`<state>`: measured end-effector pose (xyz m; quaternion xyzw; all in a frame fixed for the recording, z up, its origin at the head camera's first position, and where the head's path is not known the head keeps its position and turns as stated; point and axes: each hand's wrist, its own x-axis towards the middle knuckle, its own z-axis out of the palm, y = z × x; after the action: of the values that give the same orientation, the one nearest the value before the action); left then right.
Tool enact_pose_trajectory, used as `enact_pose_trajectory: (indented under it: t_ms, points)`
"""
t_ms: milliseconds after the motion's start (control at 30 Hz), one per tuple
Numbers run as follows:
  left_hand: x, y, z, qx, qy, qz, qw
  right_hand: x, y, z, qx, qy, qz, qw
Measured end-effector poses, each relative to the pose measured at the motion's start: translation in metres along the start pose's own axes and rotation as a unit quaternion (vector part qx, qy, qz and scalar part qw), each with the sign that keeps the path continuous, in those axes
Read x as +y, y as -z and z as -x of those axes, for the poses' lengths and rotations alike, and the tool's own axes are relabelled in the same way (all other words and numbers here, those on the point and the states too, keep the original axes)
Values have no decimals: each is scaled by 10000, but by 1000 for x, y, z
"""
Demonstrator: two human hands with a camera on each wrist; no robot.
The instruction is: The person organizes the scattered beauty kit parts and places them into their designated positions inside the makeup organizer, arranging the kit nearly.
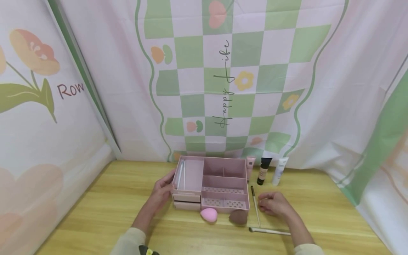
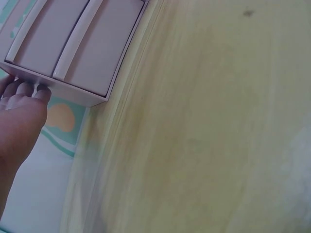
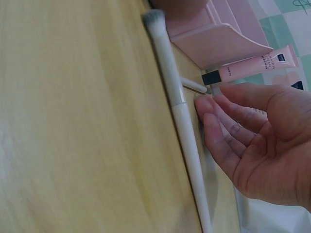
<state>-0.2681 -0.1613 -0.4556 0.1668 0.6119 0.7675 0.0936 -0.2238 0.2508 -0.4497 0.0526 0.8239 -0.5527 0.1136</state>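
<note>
Your left hand (image 1: 163, 191) steadied the pink organizer (image 1: 211, 184), fingers flat against it; your right hand (image 1: 275, 204) hung released, fingertips just beside the white brush (image 3: 177, 116) — you needed to pinch its handle mid-length
</note>
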Motion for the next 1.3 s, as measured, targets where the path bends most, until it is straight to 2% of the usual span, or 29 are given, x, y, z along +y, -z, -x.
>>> enact_pose_trajectory:
  t_ms: [100,267,500,633,833,1300]
  points:
    - [0,0,0,-3,22,-19,10000,2,-1,-1,-41,36,-22,10000]
    - [0,0,0,-23,1,-27,10000,3,-4,-3,148,-29,170,9997]
    - [-1,-1,0,107,-5,-29,9999,-1,-11,-4,668,-277,809,9941]
    - [0,-2,1,171,34,31,9998,-3,-14,-4,791,-283,1217,9890]
    - [0,-1,1,96,-6,55,9999,-5,-15,-4,878,-231,1667,9818]
    - [0,-1,1,71,0,104,9999,-8,-18,-5,1003,-322,1991,9743]
